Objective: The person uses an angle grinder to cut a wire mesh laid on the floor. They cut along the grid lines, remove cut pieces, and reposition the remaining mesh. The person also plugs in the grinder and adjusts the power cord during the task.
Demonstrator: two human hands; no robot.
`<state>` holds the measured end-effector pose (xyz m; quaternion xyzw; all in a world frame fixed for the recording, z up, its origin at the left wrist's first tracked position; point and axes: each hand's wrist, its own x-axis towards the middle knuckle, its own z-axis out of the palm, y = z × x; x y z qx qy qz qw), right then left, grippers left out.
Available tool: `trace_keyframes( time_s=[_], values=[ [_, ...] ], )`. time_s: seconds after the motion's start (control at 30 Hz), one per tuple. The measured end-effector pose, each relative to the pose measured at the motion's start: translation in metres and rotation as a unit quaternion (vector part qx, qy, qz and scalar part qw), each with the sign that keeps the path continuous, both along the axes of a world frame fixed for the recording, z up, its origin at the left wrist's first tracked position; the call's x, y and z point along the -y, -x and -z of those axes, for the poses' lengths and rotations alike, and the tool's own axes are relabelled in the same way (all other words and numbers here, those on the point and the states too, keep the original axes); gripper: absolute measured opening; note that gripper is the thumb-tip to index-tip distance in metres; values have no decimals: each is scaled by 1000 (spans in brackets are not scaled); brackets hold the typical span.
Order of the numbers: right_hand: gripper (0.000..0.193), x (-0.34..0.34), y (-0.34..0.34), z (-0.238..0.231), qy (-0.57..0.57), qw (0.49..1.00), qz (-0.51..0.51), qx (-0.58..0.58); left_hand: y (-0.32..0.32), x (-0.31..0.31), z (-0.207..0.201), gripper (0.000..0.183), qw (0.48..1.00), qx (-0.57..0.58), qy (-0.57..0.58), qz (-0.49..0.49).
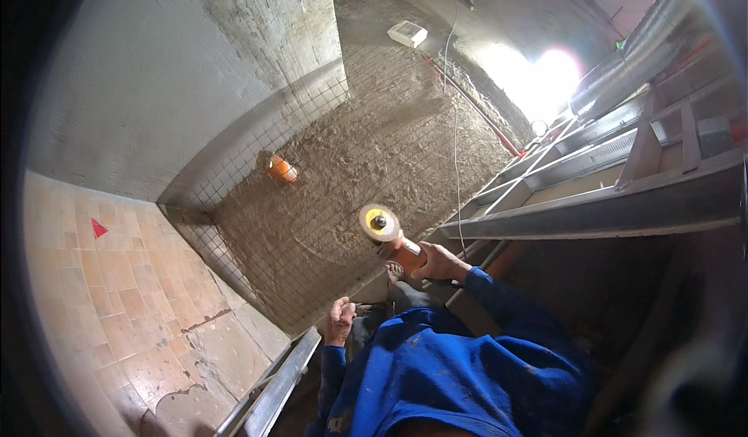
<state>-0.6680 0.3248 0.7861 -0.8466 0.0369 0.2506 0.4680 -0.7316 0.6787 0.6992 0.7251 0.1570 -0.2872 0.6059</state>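
An orange angle grinder [405, 253] with a pale round disc [379, 222] is gripped in my right hand [442, 262]. The disc faces up, with a yellow centre and a dark nut, over a wire mesh [312, 238] on rough grey mortar. My left hand [340, 320] is at the lower middle, beside my leg and apart from the grinder. Its fingers are curled in; what they hold, if anything, is hidden. An orange pipe end [281, 169] sticks up through the mesh, near the wall.
Tan tiles [132, 289] cover the surface at left, next to a metal profile [284, 382]. Metal framing [600, 222] runs along the right. A thin cable [456, 141] crosses the floor. Farther off are a whitish box [407, 34] and a bright lamp [557, 70].
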Motion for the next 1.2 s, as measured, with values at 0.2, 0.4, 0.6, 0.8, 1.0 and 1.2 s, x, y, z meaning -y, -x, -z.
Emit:
trace_keyframes(
  time_s=[0.2,0.4,0.6,0.8,1.0,1.2],
  values=[
    [62,48,-9,-34,-101,984,128,77,-64,100,0,45,984,-74,79,143],
    [59,65,-13,-83,-176,954,226,89,-118,227,-2,32,938,-141,201,244],
    [43,56,-1,-68,-187,958,209,55,-122,223,-34,28,942,-82,286,156],
    [47,33,-12,-16,-308,932,190,19,-131,177,-63,44,865,-227,442,77],
    [57,-8,-35,39,-307,942,137,-8,-127,169,-57,48,981,-21,136,140],
    [56,-40,-72,60,-285,956,64,2,-117,136,-21,46,997,33,67,35]
  ],
)
